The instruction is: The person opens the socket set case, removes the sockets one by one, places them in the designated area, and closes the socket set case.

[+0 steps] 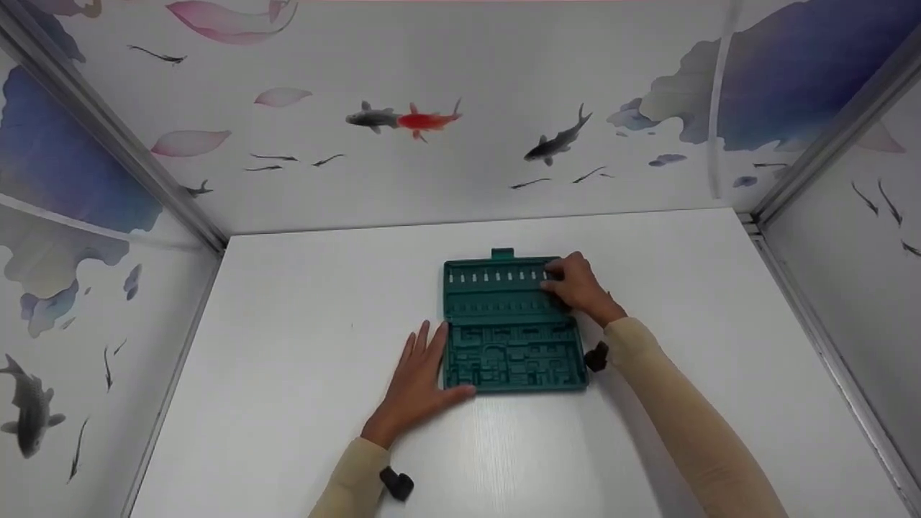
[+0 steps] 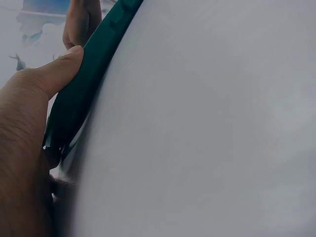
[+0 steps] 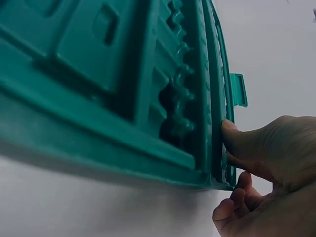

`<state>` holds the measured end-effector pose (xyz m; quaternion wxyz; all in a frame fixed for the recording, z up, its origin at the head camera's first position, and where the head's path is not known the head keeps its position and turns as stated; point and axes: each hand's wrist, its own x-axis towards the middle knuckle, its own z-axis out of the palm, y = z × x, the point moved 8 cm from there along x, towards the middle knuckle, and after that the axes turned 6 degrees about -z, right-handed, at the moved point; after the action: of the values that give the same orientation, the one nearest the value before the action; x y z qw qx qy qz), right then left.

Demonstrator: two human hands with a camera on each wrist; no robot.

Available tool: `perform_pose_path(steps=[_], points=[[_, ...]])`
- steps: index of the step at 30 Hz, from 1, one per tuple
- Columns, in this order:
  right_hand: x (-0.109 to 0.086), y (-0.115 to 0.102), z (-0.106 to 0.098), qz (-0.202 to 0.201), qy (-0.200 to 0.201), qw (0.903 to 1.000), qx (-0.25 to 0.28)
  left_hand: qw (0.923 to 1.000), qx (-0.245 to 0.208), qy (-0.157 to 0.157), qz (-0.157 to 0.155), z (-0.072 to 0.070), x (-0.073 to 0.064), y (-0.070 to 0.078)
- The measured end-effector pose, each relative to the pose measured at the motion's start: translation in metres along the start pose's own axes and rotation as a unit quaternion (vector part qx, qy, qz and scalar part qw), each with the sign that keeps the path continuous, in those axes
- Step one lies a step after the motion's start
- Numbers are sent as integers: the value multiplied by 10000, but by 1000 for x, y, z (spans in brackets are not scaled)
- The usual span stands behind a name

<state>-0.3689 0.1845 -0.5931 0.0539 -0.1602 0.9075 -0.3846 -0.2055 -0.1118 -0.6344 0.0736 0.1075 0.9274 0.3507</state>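
A green plastic tool case (image 1: pixel 511 306) lies unfolded on the white table, its moulded recesses facing up. A row of several small light pieces or marks runs along its far half; they are too small to identify. My left hand (image 1: pixel 417 385) rests against the case's near left corner, fingers straight along the left side and thumb (image 2: pixel 66 69) touching the front edge. At the far right corner, my right hand (image 1: pixel 579 288) grips the lid's edge. In the right wrist view its thumb (image 3: pixel 234 138) presses inside the rim, with the other fingers curled by the outer side.
A green latch tab (image 1: pixel 503 253) sticks out from the far edge of the case. White panels (image 1: pixel 460 180) printed with fish and petals enclose the table (image 1: pixel 309 324) at the back and both sides. Each sleeve carries a small black device (image 1: pixel 396 483) at the wrist.
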Motion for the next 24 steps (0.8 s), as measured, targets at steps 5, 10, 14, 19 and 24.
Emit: perform_pose_path(steps=[5, 10, 14, 19, 24], points=[[2, -4, 2, -84, 105, 9999, 7, 10000, 32, 14, 42, 0, 1, -1], [0, 0, 3, 213, 266, 9987, 377, 10000, 15, 49, 62, 0, 1, -2], [-3, 4, 0, 399, 495, 9959, 636, 10000, -26, 26, -17, 0, 0, -2], [-6, 4, -3, 402, 654, 9955, 551, 9999, -81, 7, -146, 1, -1, -4], [-7, 3, -6, 210, 882, 9951, 392, 9999, -96, 18, -125, 1, 0, -3]])
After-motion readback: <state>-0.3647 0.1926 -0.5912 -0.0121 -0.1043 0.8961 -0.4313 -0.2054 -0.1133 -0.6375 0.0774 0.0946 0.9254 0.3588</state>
